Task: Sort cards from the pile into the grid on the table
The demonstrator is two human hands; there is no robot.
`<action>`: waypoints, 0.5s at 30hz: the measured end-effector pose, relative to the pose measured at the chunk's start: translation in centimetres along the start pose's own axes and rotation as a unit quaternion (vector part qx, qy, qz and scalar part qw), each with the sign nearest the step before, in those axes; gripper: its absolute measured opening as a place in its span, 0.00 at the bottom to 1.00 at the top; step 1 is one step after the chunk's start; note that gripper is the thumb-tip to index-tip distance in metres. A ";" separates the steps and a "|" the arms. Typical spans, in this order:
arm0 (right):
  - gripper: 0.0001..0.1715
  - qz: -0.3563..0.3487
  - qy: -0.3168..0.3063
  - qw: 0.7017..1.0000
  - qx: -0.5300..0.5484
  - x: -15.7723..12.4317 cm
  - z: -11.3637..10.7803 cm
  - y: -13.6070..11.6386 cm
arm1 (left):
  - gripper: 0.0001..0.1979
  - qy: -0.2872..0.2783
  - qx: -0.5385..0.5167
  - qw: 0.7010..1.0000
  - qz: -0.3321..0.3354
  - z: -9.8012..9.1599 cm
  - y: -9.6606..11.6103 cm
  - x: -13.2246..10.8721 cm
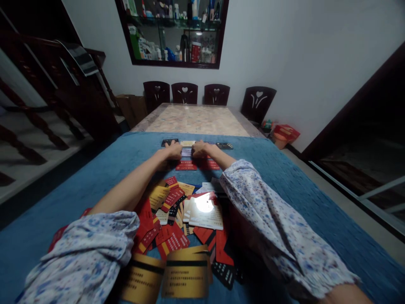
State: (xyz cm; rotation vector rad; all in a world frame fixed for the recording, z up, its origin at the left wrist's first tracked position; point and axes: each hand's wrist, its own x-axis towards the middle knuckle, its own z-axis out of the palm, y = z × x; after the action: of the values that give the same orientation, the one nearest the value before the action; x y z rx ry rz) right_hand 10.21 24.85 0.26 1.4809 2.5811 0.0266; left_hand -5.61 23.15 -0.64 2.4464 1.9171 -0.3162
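At the far part of the blue cloth, both hands work over rows of flat cards. My left hand [173, 151] is curled at the left edge of a pale purple card [187, 152], its fingertips near a black card [170, 141]. My right hand [200, 149] is closed at the same card's right edge, its fingertips mostly hidden. Just beyond lies a cream card [187, 143]. Two red cards, a left one [186, 165] and a right one [210, 165], form the nearer row. Another black card [225, 146] lies to the right.
Loose red, gold and black cards pile up between my forearms, with a shiny white card [205, 213] on top. Closer in lie gold cards [185, 274]. The blue cloth [284, 190] covers the near table; bare marble tabletop [196, 118] and chairs [185, 93] stand beyond.
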 end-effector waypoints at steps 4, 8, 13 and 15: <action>0.27 0.002 0.005 1.000 0.003 -0.2 0.2 0.0 | 0.25 0.013 -0.002 1.000 -0.007 0.1 0.2 -0.5; 0.28 -0.005 0.013 1.000 0.000 -0.9 0.2 0.3 | 0.24 0.033 -0.005 0.999 0.003 0.2 0.2 -1.1; 0.32 -0.016 0.030 0.999 -0.005 -2.1 0.0 0.9 | 0.21 0.067 0.007 0.998 0.014 0.2 0.5 -2.3; 0.31 -0.021 0.044 0.999 -0.004 -2.6 -0.1 1.3 | 0.21 0.078 0.012 0.997 0.018 0.2 0.7 -2.8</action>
State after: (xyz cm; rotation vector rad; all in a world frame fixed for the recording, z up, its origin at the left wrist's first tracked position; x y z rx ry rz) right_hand 12.58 23.23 0.87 1.4536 2.6778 0.0983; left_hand -5.64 20.23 -0.46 2.5886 1.9335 -0.1522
